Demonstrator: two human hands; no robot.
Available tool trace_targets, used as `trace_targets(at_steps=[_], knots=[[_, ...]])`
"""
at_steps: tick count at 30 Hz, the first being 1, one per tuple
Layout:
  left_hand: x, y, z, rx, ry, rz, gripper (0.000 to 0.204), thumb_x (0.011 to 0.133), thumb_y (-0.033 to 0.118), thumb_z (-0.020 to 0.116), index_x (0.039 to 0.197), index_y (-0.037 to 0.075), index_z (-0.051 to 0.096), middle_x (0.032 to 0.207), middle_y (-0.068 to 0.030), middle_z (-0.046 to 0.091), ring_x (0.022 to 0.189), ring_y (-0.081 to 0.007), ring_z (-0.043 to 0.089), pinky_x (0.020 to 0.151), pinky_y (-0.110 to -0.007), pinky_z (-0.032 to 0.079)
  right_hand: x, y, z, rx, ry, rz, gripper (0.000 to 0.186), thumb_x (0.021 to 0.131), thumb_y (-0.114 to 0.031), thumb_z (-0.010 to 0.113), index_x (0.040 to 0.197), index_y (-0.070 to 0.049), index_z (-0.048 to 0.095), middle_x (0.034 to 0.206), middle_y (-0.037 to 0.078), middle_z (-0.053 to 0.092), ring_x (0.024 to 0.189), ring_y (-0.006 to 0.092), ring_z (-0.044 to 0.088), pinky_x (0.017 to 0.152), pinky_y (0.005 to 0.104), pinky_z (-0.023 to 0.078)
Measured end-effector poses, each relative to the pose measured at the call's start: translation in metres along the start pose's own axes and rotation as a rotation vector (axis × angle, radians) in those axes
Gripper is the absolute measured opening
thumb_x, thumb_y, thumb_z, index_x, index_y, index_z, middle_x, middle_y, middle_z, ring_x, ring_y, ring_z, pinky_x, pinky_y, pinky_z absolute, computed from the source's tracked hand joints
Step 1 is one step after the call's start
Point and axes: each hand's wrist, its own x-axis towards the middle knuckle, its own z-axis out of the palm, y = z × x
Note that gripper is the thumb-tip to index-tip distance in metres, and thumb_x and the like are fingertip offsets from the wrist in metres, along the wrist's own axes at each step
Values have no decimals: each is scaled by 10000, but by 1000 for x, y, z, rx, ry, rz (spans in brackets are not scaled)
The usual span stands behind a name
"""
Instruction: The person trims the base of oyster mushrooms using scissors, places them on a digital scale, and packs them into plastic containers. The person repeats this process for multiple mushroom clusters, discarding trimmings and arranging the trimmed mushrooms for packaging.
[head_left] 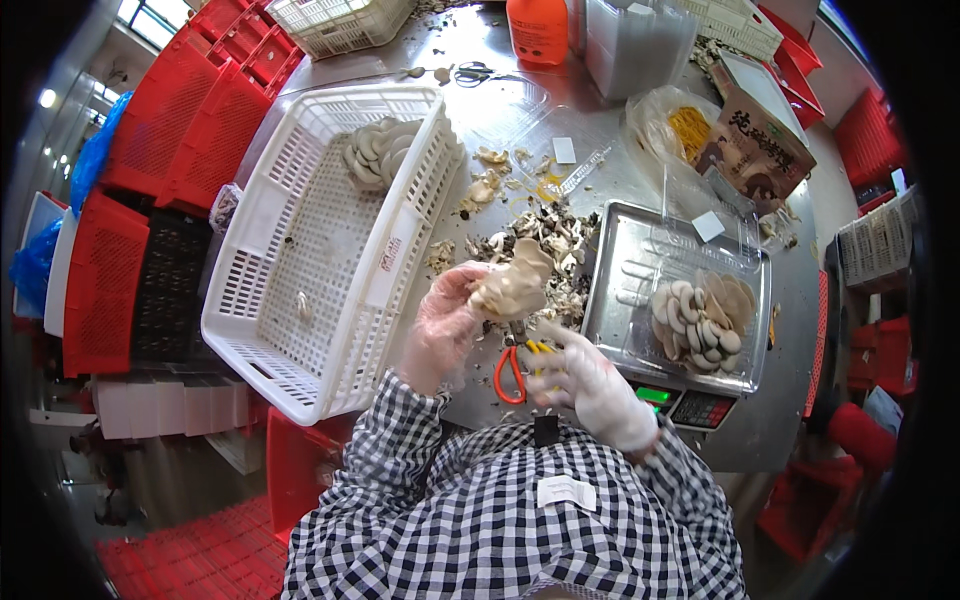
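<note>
My left hand (445,325), in a clear plastic glove, grips a beige oyster mushroom cluster (515,283) above a pile of dark and pale trimmings (570,255). Just to its right, my white-gloved right hand (600,395) is slightly blurred, fingers spread, holding nothing that I can see. Red-handled scissors (498,380) lie beneath, beside a yellow-handled tool partly hidden by that hand. On the right, a steel tray (605,290) on a digital scale (698,408) holds a clear container of fanned mushrooms (700,320).
A white crate (250,270) with mushrooms (380,155) stands left. Behind are an orange jug (537,35), stacked clear lids (635,50), a bag of yellow bands (660,130), a printed box (755,150) and black scissors (472,75). Red crates (165,130) line the left.
</note>
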Motion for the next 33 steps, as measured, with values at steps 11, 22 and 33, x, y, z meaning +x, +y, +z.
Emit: trace_targets(at_steps=[11, 22, 33], knots=[[-30, 7, 14, 1216, -214, 418, 676, 757, 156, 884, 1357, 99, 579, 1418, -154, 515, 1293, -309, 549, 991, -410, 534, 58, 21, 5, 280, 61, -8, 546, 1020, -566, 542, 1362, -140, 531, 1148, 19, 657, 1063, 198, 636, 926, 424, 536], [-9, 5, -22, 1146, -288, 411, 381, 839, 121, 806, 1179, 39, 654, 1169, -165, 655, 980, -325, 671, 850, -384, 554, 71, 23, 9, 472, 103, 187, 575, 985, -569, 602, 1295, -85, 609, 1209, 95, 684, 1123, 268, 651, 999, 459, 530], [-3, 12, -13, 1253, -314, 415, 461, 779, 113, 837, 1191, 52, 639, 1082, -141, 631, 982, -337, 650, 830, -405, 545, 74, 13, 11, 344, 70, 147, 540, 949, -599, 639, 1227, -136, 629, 1184, 42, 653, 1157, 233, 617, 1068, 488, 473]])
